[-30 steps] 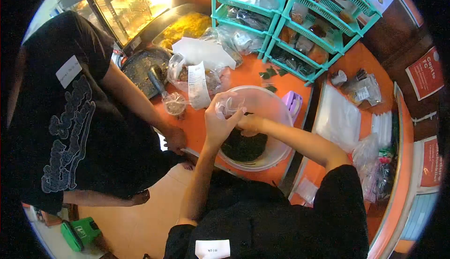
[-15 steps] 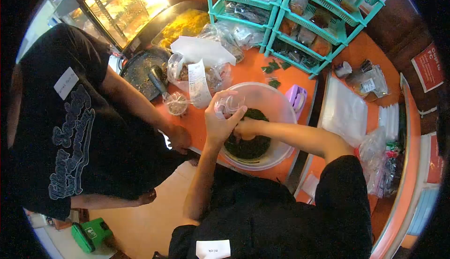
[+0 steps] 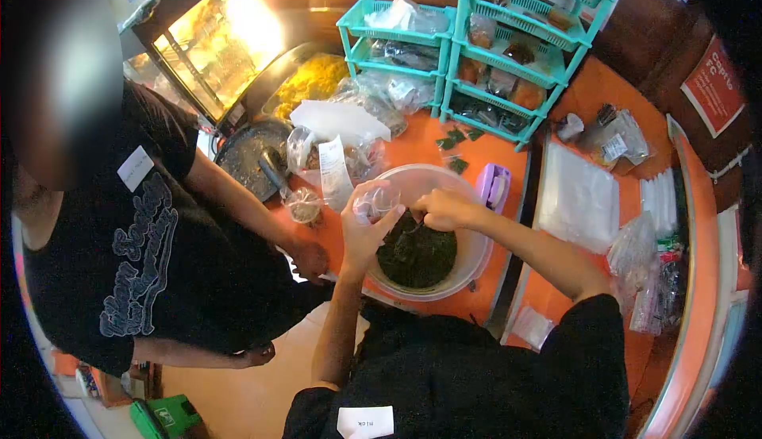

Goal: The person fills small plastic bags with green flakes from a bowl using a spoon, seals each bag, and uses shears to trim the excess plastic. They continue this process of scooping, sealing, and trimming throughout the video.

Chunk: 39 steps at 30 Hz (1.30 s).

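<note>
A large translucent plastic bowl (image 3: 476, 260) stands on the orange counter with a dark green chopped mass (image 3: 418, 258) inside. My left hand (image 3: 363, 236) is closed around a small clear plastic cup (image 3: 384, 199), held above the bowl's left rim. Over the far part of the green mass, my right hand (image 3: 444, 209) has its fingers curled together, close to the cup. What it pinches, perhaps a thin utensil, is too small to make out.
A co-worker (image 3: 182, 232) in a black shirt stands at left, one hand by the counter. Behind the bowl are a paper receipt (image 3: 335, 171), plastic bags and teal racks (image 3: 508, 70). A purple tape dispenser (image 3: 494, 187) sits right of it; clear plastic sheets (image 3: 579, 197) lie further right.
My right hand has risen out of the bowl's middle toward its far side, near the cup. My left hand still holds the cup. The view has shifted, showing more of the co-worker.
</note>
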Motion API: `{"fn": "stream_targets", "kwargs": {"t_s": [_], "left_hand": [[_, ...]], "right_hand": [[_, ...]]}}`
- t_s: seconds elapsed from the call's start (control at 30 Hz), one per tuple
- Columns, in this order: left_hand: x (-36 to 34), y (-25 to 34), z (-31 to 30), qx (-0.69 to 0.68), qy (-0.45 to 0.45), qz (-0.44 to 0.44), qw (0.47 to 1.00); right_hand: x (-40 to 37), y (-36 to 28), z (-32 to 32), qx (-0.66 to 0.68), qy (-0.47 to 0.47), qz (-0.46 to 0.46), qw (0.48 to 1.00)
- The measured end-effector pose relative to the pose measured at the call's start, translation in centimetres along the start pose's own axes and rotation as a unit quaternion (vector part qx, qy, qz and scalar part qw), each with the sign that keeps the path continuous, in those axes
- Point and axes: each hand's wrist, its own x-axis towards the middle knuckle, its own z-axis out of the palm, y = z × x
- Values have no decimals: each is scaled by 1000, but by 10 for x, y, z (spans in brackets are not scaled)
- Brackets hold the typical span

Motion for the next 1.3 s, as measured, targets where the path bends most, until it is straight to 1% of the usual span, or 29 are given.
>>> {"fn": "stream_targets", "kwargs": {"t_s": [0.03,0.07,0.13,0.23,0.27,0.33,0.37,0.43,0.47,0.53,0.57,0.63,0.73,0.77,0.83,0.87,0.93,0.97,1.07,1.1,1.17,1.27,1.3], "left_hand": [[0,0,0,1,1,8,1000],[-1,1,0,-5,1,-7,1000],[-2,5,0,-16,6,-38,999],[-2,8,1,4,11,-44,999],[-2,4,-3,68,5,0,998],[-3,-2,-13,197,4,86,977],[-6,-1,-13,214,-1,75,974],[-11,7,-8,249,-16,55,967],[-12,9,-4,281,-23,70,957],[-15,12,4,343,-38,100,933],[-16,11,10,346,-43,62,935],[-15,2,20,350,-49,-15,936],[-5,-17,22,364,-62,60,927],[-8,-20,20,385,-56,62,919],[-9,4,24,425,-43,72,901],[-2,6,21,420,-26,98,902],[2,3,12,407,13,137,903],[7,-18,3,392,17,92,915],[9,7,15,300,-1,73,951],[9,11,18,292,-2,76,953],[5,18,21,277,1,84,957],[-6,24,26,238,9,71,969],[-10,24,26,231,16,63,971]], "right_hand": [[-8,2,-3,-8,22,-6,1000],[-14,4,-7,-15,44,-12,999],[-30,-10,-28,8,69,13,997],[-48,-25,-59,17,80,67,994],[-54,-26,-68,15,78,88,993],[-66,-26,-87,24,148,84,985],[-70,-27,-93,32,184,85,979],[-73,-42,-103,-29,238,53,969],[-73,-47,-105,-60,266,38,961],[-70,-64,-94,-175,286,2,942],[-70,-74,-86,-233,294,-15,927],[-70,-91,-62,-292,288,-23,912],[-72,-93,-41,-342,291,-33,893],[-73,-92,-39,-352,293,-36,888],[-84,-96,-52,-352,357,-25,865],[-90,-98,-59,-351,389,-19,852],[-99,-97,-68,-322,382,7,866],[-100,-94,-74,-309,383,20,870],[-82,-58,-46,-268,282,4,921],[-75,-58,-37,-206,331,-28,920],[-60,-68,-14,-79,421,-98,898],[-43,-68,3,37,422,-72,903],[-39,-63,7,39,427,-90,899]]}}
